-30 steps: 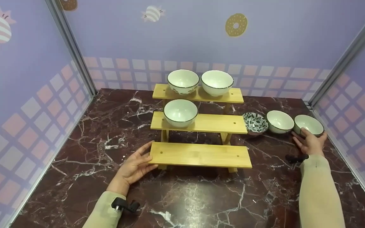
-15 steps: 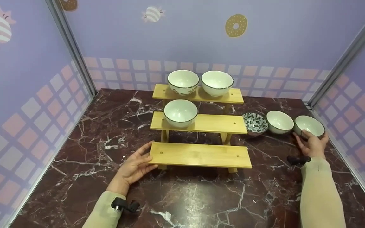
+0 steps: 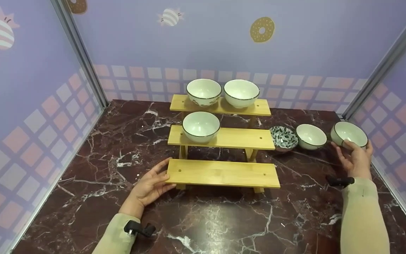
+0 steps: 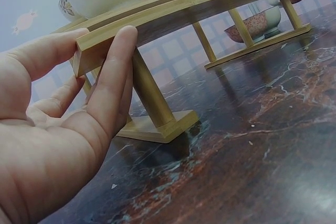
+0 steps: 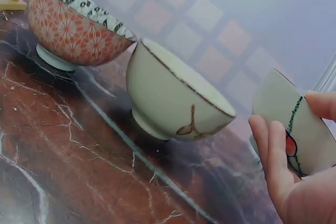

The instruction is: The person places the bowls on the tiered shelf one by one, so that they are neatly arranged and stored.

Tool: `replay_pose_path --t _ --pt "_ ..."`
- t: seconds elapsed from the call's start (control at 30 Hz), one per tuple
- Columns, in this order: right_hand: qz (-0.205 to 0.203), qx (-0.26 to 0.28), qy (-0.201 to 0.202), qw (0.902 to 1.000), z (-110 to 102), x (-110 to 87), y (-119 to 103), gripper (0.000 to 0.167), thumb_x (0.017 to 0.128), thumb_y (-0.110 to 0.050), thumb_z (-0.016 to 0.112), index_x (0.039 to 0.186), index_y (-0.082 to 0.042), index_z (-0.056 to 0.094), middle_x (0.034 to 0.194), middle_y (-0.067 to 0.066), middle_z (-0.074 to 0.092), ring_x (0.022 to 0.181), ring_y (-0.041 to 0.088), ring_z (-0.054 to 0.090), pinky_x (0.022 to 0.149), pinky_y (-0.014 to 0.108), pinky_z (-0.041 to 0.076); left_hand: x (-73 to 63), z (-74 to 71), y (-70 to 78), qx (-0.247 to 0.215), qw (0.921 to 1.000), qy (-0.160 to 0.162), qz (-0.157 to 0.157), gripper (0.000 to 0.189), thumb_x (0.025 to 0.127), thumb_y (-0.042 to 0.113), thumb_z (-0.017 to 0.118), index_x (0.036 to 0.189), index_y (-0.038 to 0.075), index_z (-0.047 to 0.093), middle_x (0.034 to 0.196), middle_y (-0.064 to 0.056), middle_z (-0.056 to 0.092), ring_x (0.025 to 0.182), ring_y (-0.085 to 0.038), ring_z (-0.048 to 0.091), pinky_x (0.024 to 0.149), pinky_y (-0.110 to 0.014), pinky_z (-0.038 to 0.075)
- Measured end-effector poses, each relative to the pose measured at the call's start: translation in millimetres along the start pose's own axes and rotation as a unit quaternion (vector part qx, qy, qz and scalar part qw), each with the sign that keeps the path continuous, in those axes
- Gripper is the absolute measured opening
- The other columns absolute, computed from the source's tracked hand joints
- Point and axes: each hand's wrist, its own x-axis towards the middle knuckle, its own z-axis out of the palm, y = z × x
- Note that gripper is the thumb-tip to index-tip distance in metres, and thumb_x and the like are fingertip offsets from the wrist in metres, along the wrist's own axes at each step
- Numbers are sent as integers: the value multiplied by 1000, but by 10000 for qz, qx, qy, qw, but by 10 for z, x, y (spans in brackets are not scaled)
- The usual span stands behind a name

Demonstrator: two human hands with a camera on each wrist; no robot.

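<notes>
Right hand (image 3: 357,158) grips a round white dark-rimmed bowl (image 3: 348,132), red-and-green motif outside. Just left of that hand: a round white bowl with brown motif (image 5: 178,95) — then a red-patterned bowl with leafy lining (image 5: 73,32). Left hand (image 3: 152,185) pinches the lowest shelf (image 3: 220,173) of a yellow wooden three-tier stand (image 3: 245,138) — end nearest that hand.

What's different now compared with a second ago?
The right hand, already gripping the round white, dark-rimmed ceramic bowl, has moved it rightward and seemingly up, opening a gap from the neighbouring white round bowl. Unchanged: the left hand on the three-tier yellow wooden stand, the three white bowls there, and the leaf-patterned round bowl.
</notes>
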Motion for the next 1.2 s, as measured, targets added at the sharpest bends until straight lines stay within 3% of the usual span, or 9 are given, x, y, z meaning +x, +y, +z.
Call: replay_pose_path --t 0.4,0.67,0.93,1.03,1.2 --pt "304 -350 -228 9987 159 -237 -61 106 92 14 63 152 -63 21 153 -16 20 75 40 77 57 34 65 5 0 -6 23 10000 88 -12 74 104 -9 40 166 10 3 133 -8 57 103 -19 71 88 -28 64" --pt "394 -480 -434 9971 249 -370 -79 103 92 15 62 152 -61 25 141 -8 31 75 41 76 58 33 65 8 2 -6 71 9998 176 -38 75 104 -10 39 166 9 1 133 -8 57 102 -19 71 88 -27 64" --pt "396 -613 -1044 9919 330 -517 -72 107 95 14 56 154 -63 13 156 -18 7 79 41 77 60 32 66 16 -7 -13 223 9992 314 -69 74 104 -9 39 166 8 2 132 -7 58 103 -18 70 87 -27 64" --pt "461 -586 -1241 9895 364 -579 -68 105 95 14 55 154 -62 15 158 -20 0 80 43 76 61 32 66 17 -6 -15 233 9991 339 -83 74 104 -9 40 166 9 3 132 -7 58 103 -18 70 87 -27 64" --pt "456 -723 -1617 9831 422 -686 -53 96 96 14 54 154 -54 18 154 -17 10 82 44 76 63 31 66 14 -3 -11 154 9994 286 -70 75 104 -9 40 166 9 2 132 -7 58 102 -19 71 87 -27 64"
